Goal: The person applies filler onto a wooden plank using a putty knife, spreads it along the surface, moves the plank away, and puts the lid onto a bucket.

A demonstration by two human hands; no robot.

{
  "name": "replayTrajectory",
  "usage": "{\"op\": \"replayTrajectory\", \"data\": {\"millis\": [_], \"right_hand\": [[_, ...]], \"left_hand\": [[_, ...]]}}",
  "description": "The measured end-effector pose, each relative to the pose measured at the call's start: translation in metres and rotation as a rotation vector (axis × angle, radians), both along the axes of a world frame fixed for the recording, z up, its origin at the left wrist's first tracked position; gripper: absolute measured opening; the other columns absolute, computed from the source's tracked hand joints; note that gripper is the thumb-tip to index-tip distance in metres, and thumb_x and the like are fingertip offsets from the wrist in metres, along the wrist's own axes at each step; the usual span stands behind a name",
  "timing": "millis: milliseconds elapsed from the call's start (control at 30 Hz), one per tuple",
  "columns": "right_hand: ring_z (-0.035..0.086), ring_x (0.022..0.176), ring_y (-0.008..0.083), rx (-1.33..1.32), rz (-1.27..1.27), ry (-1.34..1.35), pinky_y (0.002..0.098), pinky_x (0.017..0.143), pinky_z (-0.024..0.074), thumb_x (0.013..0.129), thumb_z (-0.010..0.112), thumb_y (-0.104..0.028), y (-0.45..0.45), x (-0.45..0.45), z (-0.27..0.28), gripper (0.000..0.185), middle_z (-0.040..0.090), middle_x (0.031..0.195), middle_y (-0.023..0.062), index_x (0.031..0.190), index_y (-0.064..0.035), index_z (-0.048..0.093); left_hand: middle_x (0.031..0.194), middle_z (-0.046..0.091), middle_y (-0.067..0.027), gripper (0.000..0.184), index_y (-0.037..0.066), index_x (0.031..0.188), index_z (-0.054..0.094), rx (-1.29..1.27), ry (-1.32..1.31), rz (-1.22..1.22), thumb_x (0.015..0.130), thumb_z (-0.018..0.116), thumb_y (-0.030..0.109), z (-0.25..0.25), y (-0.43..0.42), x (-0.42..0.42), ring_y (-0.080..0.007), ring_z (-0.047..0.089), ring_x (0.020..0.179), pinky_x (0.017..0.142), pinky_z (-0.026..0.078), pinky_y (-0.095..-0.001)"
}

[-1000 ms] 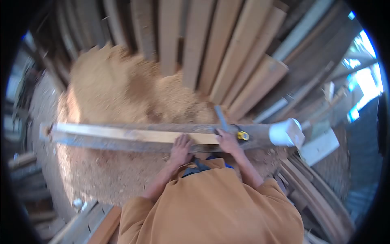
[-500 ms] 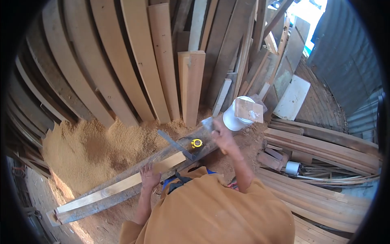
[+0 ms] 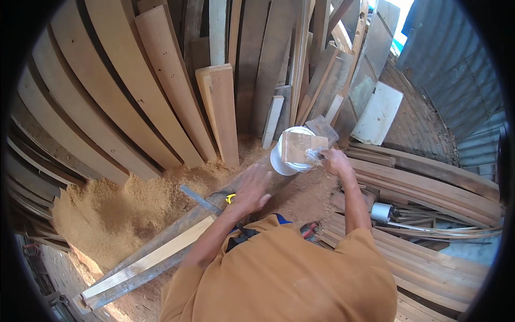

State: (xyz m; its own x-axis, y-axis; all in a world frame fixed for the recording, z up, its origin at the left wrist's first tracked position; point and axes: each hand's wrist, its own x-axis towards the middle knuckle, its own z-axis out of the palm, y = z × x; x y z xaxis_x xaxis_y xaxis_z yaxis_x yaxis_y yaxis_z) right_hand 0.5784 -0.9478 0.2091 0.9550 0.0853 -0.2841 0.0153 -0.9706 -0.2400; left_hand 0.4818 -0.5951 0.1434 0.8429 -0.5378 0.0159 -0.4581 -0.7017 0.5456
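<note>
My right hand (image 3: 336, 162) is closed round the end of a flat scraper (image 3: 317, 155), its blade low over the pale smear (image 3: 310, 152) on a small board (image 3: 293, 144). That board lies across the top of the white bucket (image 3: 280, 164), which, I judge, serves as a stand that keeps the smear raised and within reach. My left hand (image 3: 254, 189) holds nothing that I can see; it hangs loosely spread and blurred, near the bucket, perhaps for balance as I lean. Below it, the yellow tape measure (image 3: 230, 198) and the metal square (image 3: 197, 198) sit close by the end of the pale strip (image 3: 150, 256), which rests lengthwise along the beam (image 3: 134, 277), probably for long, steady support.
</note>
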Motion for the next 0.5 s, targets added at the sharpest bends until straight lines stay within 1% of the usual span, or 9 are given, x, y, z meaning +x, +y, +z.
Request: {"op": "replayTrajectory", "data": {"millis": [33, 100, 200, 300, 400, 500], "right_hand": [[0.067, 0.112, 0.0408, -0.006, 0.017, 0.003, 0.0494, 0.097, 0.0531, 0.084, 0.065, -0.017, 0.001, 0.007, -0.003, 0.037, 0.072, 0.114, 0.0228, 0.12, -0.012, 0.074], [0.067, 0.112, 0.04, -0.016, 0.051, 0.011, 0.0492, 0.096, 0.054, 0.084, 0.063, -0.015, 0.005, 0.019, -0.007, 0.036, 0.072, 0.113, 0.0228, 0.118, -0.0123, 0.074], [0.069, 0.109, 0.0385, -0.181, 0.01, 0.229, 0.0456, 0.098, 0.054, 0.084, 0.063, -0.011, 0.023, 0.033, -0.005, 0.04, 0.072, 0.114, 0.0212, 0.122, -0.0121, 0.075], [0.07, 0.106, 0.038, -0.165, 0.072, 0.144, 0.0456, 0.096, 0.0546, 0.085, 0.06, -0.011, 0.022, 0.03, -0.005, 0.038, 0.074, 0.112, 0.0199, 0.119, -0.014, 0.076], [0.07, 0.108, 0.0371, -0.18, 0.09, 0.17, 0.045, 0.096, 0.0549, 0.085, 0.06, -0.012, 0.018, 0.035, -0.006, 0.037, 0.074, 0.112, 0.0185, 0.118, -0.0145, 0.077], [0.068, 0.112, 0.0358, -0.267, 0.137, 0.208, 0.0444, 0.096, 0.055, 0.084, 0.06, -0.012, 0.016, 0.044, -0.005, 0.034, 0.073, 0.115, 0.0183, 0.113, -0.0134, 0.077]], "left_hand": [[0.165, 0.024, -0.025, 0.078, 0.004, 0.155, 0.037, -0.014, -0.025, -0.088, 0.089, 0.072, 0.029, 0.0, -0.022, 0.018, -0.0419, 0.015, 0.156, 0.129, 0.014, -0.0508], [0.164, 0.029, -0.0232, 0.079, 0.001, 0.155, 0.037, 0.012, -0.044, -0.171, 0.089, 0.071, 0.029, 0.017, -0.062, 0.045, -0.0407, 0.02, 0.155, 0.128, 0.015, -0.0499], [0.162, 0.034, -0.0224, 0.079, -0.001, 0.154, 0.037, 0.068, -0.069, -0.212, 0.089, 0.071, 0.03, -0.003, -0.1, 0.07, -0.04, 0.024, 0.154, 0.128, 0.017, -0.049], [0.16, 0.038, -0.0227, 0.076, -0.002, 0.152, 0.04, 0.172, -0.012, -0.191, 0.09, 0.068, 0.031, -0.022, -0.111, 0.076, -0.0398, 0.028, 0.153, 0.127, 0.018, -0.0495], [0.159, 0.04, -0.0224, 0.071, -0.002, 0.15, 0.044, 0.144, -0.025, -0.165, 0.091, 0.066, 0.032, -0.023, -0.11, 0.074, -0.0389, 0.029, 0.153, 0.126, 0.02, -0.0507], [0.157, 0.043, -0.0219, 0.068, -0.003, 0.147, 0.047, 0.182, -0.064, -0.143, 0.091, 0.066, 0.03, -0.02, -0.114, 0.073, -0.0384, 0.033, 0.151, 0.125, 0.022, -0.0517]]}}
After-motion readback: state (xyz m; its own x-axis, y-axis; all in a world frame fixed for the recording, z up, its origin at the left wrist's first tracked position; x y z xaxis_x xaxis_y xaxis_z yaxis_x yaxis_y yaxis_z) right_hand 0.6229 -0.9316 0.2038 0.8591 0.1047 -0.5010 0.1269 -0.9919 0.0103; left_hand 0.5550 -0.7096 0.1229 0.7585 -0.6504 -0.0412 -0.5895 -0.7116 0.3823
